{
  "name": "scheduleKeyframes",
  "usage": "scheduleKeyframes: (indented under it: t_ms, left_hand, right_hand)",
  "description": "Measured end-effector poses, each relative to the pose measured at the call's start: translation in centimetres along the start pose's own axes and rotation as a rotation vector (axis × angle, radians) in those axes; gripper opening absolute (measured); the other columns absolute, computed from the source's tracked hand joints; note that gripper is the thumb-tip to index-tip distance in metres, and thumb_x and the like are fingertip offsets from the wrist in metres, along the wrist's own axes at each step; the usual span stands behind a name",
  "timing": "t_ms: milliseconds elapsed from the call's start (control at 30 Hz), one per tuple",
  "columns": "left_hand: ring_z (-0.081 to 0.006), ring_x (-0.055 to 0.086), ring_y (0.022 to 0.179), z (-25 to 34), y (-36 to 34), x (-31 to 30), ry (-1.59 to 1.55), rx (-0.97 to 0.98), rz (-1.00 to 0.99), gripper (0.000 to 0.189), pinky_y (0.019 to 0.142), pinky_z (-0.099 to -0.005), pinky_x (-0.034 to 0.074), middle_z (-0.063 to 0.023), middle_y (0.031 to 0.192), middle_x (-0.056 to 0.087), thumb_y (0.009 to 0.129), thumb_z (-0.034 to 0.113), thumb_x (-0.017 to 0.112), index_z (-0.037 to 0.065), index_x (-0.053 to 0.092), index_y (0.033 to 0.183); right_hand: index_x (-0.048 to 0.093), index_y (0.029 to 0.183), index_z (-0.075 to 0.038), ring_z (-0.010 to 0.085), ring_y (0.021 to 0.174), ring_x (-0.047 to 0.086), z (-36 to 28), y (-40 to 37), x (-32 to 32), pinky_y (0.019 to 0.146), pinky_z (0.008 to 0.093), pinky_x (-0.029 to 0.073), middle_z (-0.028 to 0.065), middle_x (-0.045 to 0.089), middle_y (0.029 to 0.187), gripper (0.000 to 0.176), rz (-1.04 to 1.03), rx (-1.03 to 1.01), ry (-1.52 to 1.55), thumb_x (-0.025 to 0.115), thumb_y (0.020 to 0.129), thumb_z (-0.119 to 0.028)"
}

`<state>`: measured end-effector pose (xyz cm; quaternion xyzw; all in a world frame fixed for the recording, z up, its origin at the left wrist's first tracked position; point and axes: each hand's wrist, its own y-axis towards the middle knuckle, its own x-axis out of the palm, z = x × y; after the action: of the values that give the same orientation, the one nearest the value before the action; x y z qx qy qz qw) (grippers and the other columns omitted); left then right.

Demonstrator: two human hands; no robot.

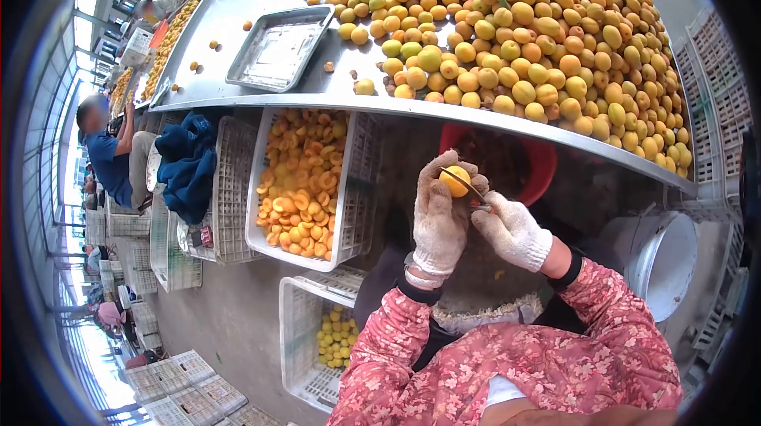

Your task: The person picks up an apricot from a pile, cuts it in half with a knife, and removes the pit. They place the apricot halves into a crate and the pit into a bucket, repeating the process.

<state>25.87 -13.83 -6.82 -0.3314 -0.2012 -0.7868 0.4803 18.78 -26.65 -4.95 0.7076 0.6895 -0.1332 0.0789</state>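
An orange-yellow apricot (454, 181) sits in the fingers of my left hand (441, 224), which wears a stained white knit glove. My right hand (512, 229), gloved the same way, is closed around a knife (476, 193). The dark blade reaches up to the apricot and touches it or lies just in front of it. The knife's handle is mostly hidden in my fingers. Below and behind my hands is a red tub (542, 163) with dark contents I cannot make out. Both hands are below the front edge of the metal table (349, 99).
Many whole apricots (547, 38) are heaped on the table beside a metal tray (279, 47). A white crate (339, 188) of apricot halves stands left; another crate (297, 347) holds greenish-yellow fruit. A white bucket (666, 259) is at right. A seated person (111, 152) is far left.
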Motion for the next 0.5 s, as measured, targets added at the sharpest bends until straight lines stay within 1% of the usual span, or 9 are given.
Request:
scheduleKeyframes:
  t_ms: [33,100,233,300,433,500]
  left_hand:
    - [-0.023,0.062,0.1,0.0,0.0,0.0,0.011,0.005,0.007,0.055,0.091,-0.0389,0.051,-0.0119,0.112,0.061,0.096,0.046,0.056,0.006,0.045,0.132]
    - [-0.0233,0.062,0.1,0.0,-0.2,0.3,0.021,0.008,0.014,0.056,0.09,-0.0392,0.052,-0.0117,0.112,0.061,0.096,0.046,0.055,0.006,0.045,0.133]
    - [-0.024,0.062,0.103,-0.2,-0.3,1.1,0.055,0.056,0.04,0.056,0.092,-0.039,0.051,-0.0116,0.113,0.061,0.096,0.046,0.055,0.005,0.044,0.133]
    - [-0.0243,0.061,0.104,-0.5,-0.5,1.3,0.064,0.069,0.043,0.057,0.093,-0.0388,0.05,-0.0117,0.113,0.061,0.096,0.046,0.056,0.005,0.044,0.134]
    - [-0.0255,0.06,0.11,-0.7,-0.6,1.2,0.231,0.093,0.002,0.057,0.097,-0.0379,0.048,-0.0125,0.115,0.061,0.097,0.044,0.055,0.003,0.041,0.136]
    - [-0.0259,0.06,0.112,-0.7,-0.6,1.1,0.295,0.107,-0.011,0.057,0.098,-0.0374,0.047,-0.0128,0.116,0.061,0.098,0.043,0.054,0.003,0.041,0.136]
  right_hand:
    - [0.054,0.109,-0.002,0.034,0.07,0.065,0.0,0.0,0.1,0.062,0.0368,0.048,0.0198,0.061,0.074,0.024,0.003,0.002,0.0,0.058,0.095,-0.021]
    - [0.052,0.106,-0.002,0.041,0.073,0.064,0.2,-0.1,0.2,0.062,0.0397,0.049,0.0212,0.062,0.073,0.024,0.039,-0.05,-0.049,0.059,0.094,-0.022]
    - [0.051,0.102,-0.003,0.0411,0.07,0.064,1.1,-0.3,1.0,0.059,0.0405,0.049,0.0197,0.061,0.071,0.023,0.064,-0.021,-0.103,0.06,0.094,-0.022]
    - [0.05,0.1,-0.003,0.0414,0.067,0.063,2.0,-0.2,1.8,0.056,0.0404,0.049,0.0195,0.061,0.07,0.022,0.147,-0.117,-0.019,0.062,0.093,-0.02]
    - [0.05,0.1,-0.002,0.0403,0.067,0.064,2.9,-0.1,2.1,0.057,0.0388,0.048,0.0193,0.062,0.071,0.021,0.153,-0.109,-0.045,0.061,0.093,-0.018]
    - [0.051,0.103,-0.002,0.04,0.069,0.064,3.0,-0.2,2.4,0.058,0.0388,0.049,0.0192,0.063,0.073,0.021,0.13,-0.102,0.078,0.061,0.093,-0.018]
